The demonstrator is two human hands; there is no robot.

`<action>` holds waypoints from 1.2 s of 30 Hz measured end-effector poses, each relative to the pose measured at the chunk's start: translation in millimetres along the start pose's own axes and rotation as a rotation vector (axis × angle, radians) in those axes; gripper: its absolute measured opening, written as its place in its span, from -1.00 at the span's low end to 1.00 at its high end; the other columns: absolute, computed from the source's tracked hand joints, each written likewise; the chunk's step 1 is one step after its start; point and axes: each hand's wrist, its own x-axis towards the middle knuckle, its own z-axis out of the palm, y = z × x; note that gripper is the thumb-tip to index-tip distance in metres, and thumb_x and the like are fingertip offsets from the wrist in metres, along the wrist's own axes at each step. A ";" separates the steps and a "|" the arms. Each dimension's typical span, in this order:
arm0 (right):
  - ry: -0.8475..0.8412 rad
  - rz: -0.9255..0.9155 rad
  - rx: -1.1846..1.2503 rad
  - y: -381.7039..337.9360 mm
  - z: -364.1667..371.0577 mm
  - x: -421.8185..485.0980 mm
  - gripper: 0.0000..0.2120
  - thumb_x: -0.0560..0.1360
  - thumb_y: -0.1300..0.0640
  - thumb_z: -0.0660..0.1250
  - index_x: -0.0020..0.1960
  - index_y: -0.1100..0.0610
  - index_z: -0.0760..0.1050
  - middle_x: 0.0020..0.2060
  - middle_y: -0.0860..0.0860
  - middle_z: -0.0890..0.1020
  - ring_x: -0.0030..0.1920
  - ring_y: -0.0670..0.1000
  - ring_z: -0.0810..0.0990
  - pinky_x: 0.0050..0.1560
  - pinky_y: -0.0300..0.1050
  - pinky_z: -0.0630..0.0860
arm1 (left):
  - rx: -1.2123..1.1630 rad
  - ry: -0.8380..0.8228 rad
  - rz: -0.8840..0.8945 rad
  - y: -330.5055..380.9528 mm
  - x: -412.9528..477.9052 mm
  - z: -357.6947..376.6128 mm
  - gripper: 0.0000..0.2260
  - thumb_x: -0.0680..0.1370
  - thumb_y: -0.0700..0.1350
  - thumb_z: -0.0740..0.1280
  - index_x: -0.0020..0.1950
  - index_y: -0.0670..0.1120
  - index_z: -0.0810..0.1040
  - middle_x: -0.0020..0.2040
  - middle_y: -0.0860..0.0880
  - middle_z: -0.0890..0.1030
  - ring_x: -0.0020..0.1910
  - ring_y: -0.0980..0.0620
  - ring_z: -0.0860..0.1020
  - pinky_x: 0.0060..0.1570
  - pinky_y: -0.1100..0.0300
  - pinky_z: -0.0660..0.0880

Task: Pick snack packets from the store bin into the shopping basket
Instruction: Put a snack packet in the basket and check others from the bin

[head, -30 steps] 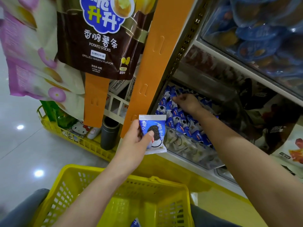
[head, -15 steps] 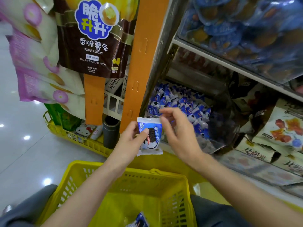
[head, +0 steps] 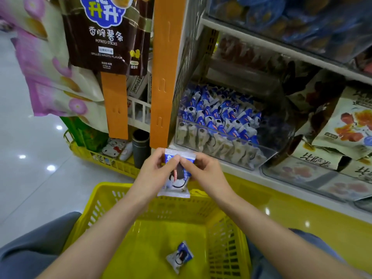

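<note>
Head view, the only one there is. Both hands are on one packet (head: 174,185), blue and white with a dark cookie printed on it. The left hand (head: 154,173) pinches its top left part and the right hand (head: 206,172) pinches the top right, with the thumbs nearly meeting in the middle of the front. The packet hangs upright with its crimped edge on top, and its bottom edge is right over the far rim of the yellow basket (head: 227,244), so it isn't inside.

A second packet (head: 179,256) of the same kind lies tilted on the basket floor, toward the right wall. Grey trouser legs (head: 30,250) show on both sides of the basket.

Just beyond the hands, on the low shelf (head: 237,170), sits the clear bin (head: 267,156), packed with loads more of those blue packets. Right of it are bags with red fruit pictures (head: 350,125), and the shelf above has blue wrapped stuff that's too blurry to name.

Left of the bin an orange strip (head: 167,67) runs down the shelf post. A brown potato sticks bag (head: 108,37) hangs beside it, with pink and cream bags (head: 50,77) further left. Below those, a yellow crate (head: 114,165) stands on the shiny floor (head: 30,178), with a dark grey cup (head: 141,147) at its right end.
</note>
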 end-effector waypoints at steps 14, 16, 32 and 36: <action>0.102 -0.330 -0.444 3.7 -0.9 -13.3 -0.92 0.49 0.08 0.35 -0.15 0.08 0.57 -0.30 -0.11 0.54 -0.28 -0.15 0.50 -0.27 -0.26 0.41 | -0.104 0.050 -0.207 -3.7 -6.3 5.2 -0.80 0.58 -0.05 0.23 -0.02 -0.17 0.52 -0.13 -0.14 0.63 -0.18 0.04 0.63 -0.22 0.21 0.55; 0.136 -0.165 -0.271 1.8 -0.5 -12.4 -0.91 0.50 0.13 0.33 -0.19 0.06 0.53 -0.38 -0.13 0.57 -0.34 -0.13 0.52 -0.30 -0.13 0.51 | -0.101 0.002 -0.264 -4.3 -9.2 4.8 -0.81 0.55 -0.02 0.27 0.03 -0.12 0.52 -0.07 -0.09 0.65 -0.11 0.04 0.63 -0.11 0.19 0.53; -0.247 0.136 -0.247 -0.2 2.1 -36.6 -0.64 0.46 0.32 0.36 0.20 0.25 0.34 0.07 0.18 0.58 -0.07 -0.07 0.57 -0.04 -0.19 0.54 | 0.043 0.216 0.057 -10.1 -29.1 -25.1 -0.90 0.54 -0.14 0.31 -0.15 -0.07 0.59 -0.29 0.06 0.67 -0.26 0.15 0.62 -0.25 0.27 0.57; -0.228 0.073 -0.251 -3.0 -0.1 -36.6 -0.59 0.43 0.20 0.41 0.23 0.18 0.38 0.14 0.05 0.54 0.13 -0.07 0.50 0.05 -0.35 0.45 | 0.293 0.113 0.183 -12.1 -29.0 -22.5 -0.81 0.50 -0.20 0.35 -0.27 0.04 0.58 -0.36 0.15 0.61 -0.33 0.25 0.53 -0.27 0.36 0.47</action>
